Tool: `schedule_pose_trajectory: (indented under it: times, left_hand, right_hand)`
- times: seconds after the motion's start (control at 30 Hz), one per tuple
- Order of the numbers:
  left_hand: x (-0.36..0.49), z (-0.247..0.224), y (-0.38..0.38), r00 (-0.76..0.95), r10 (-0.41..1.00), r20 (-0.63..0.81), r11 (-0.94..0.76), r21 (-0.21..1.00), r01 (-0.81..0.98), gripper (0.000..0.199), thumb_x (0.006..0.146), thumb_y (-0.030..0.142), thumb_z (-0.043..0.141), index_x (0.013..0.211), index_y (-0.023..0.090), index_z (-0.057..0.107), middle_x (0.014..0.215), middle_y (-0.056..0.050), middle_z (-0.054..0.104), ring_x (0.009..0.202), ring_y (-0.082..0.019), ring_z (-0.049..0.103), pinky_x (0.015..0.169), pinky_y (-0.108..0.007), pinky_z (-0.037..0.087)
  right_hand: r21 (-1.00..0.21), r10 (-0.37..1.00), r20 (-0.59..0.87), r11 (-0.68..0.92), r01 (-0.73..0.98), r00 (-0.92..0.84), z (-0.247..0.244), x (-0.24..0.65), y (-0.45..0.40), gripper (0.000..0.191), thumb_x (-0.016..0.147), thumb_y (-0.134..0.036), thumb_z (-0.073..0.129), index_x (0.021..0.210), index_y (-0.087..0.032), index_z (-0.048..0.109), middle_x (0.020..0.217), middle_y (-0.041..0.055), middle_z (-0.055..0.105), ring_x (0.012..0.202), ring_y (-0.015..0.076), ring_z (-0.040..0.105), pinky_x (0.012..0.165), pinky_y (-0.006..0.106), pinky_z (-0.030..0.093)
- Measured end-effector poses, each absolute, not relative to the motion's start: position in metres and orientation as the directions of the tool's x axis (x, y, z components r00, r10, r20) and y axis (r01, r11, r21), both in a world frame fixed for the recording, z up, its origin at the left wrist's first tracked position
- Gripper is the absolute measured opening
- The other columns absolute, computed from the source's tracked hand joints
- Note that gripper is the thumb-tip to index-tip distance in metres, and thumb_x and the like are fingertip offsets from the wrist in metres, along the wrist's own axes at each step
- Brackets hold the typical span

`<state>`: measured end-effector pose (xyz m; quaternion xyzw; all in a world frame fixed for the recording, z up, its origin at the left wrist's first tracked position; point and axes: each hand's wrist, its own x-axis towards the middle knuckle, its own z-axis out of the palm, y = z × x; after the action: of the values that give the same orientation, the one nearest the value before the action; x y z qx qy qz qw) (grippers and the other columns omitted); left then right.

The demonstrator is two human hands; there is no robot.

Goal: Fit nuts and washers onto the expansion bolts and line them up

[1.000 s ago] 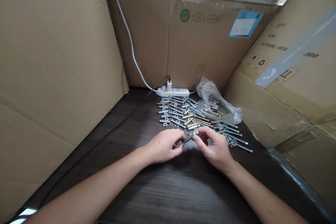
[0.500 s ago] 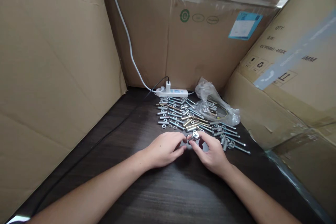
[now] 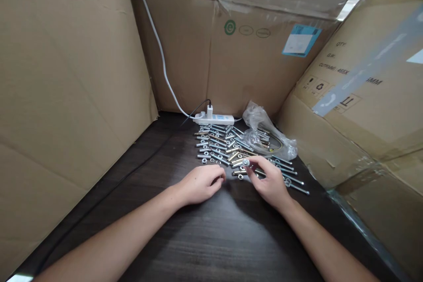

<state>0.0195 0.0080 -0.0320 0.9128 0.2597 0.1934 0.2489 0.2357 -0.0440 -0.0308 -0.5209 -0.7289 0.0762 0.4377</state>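
Note:
My right hand (image 3: 269, 183) is closed in a pinch, with thumb and fingers around a small metal fastener (image 3: 246, 163) whose shiny round end faces me. It is raised just over the near edge of the laid-out hardware. Left of it, my left hand (image 3: 201, 185) is held with fingers curled in and thumb drawn up to them; whatever they hold, if anything, is hidden. Beyond both hands lie rows of bolts (image 3: 218, 155), metal sleeves (image 3: 233, 157), nuts (image 3: 204, 161) and washers, silver and some brass-coloured. A loose nut (image 3: 240, 177) sits between the hands.
A white power strip (image 3: 216, 119) with a plugged-in charger and cables stands behind the hardware. To its right lies a crumpled clear plastic bag (image 3: 264, 128). Cardboard boxes (image 3: 181, 53) wall in the dark table (image 3: 211, 238) on three sides. A black cable (image 3: 132, 171) crosses its left side.
My hands have parted: the left drew away leftward, while the right keeps the fastener and lifted it slightly. The whole view shifted a little.

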Motion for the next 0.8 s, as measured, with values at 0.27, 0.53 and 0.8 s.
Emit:
schedule_pose_trajectory:
  times: [0.27, 0.53, 0.8]
  left_hand:
    - [0.013, -0.034, 0.017, 0.749, 0.630, 0.206, -0.681, 0.610, 0.405, 0.016, 0.086, 0.019, 0.043, 0.085, 0.019, 0.059, 0.086, -0.001, 0.063, 0.078, -0.015, 0.056, 0.071, -0.024, 0.044]
    - [0.013, -0.034, 0.020, 0.766, 0.606, 0.212, -0.714, 0.570, 0.407, 0.016, 0.085, 0.018, 0.043, 0.081, 0.019, 0.059, 0.083, -0.001, 0.063, 0.075, -0.014, 0.056, 0.069, -0.023, 0.042]
    - [0.012, -0.032, 0.018, 0.785, 0.583, 0.211, -0.748, 0.517, 0.417, 0.012, 0.084, 0.018, 0.045, 0.079, 0.019, 0.056, 0.085, 0.000, 0.059, 0.076, -0.014, 0.054, 0.068, -0.023, 0.041]
  right_hand:
    - [-0.466, 0.785, 0.619, 0.366, 0.805, 0.002, -0.036, 0.274, -0.027, 0.020, 0.087, -0.028, 0.049, 0.097, -0.017, 0.062, 0.096, 0.0085, 0.065, 0.085, 0.0203, 0.060, 0.071, 0.033, 0.049]
    - [-0.383, 0.763, 0.619, 0.084, 0.920, 0.188, -0.057, 0.367, -0.007, 0.027, 0.081, -0.033, 0.051, 0.092, -0.014, 0.067, 0.094, 0.0122, 0.067, 0.081, 0.0236, 0.060, 0.072, 0.037, 0.049]
    - [-0.283, 0.816, 0.533, -0.078, 0.956, 0.224, -0.057, 0.383, 0.012, 0.030, 0.080, -0.032, 0.052, 0.095, -0.013, 0.069, 0.096, 0.0141, 0.068, 0.084, 0.0253, 0.061, 0.080, 0.037, 0.046]
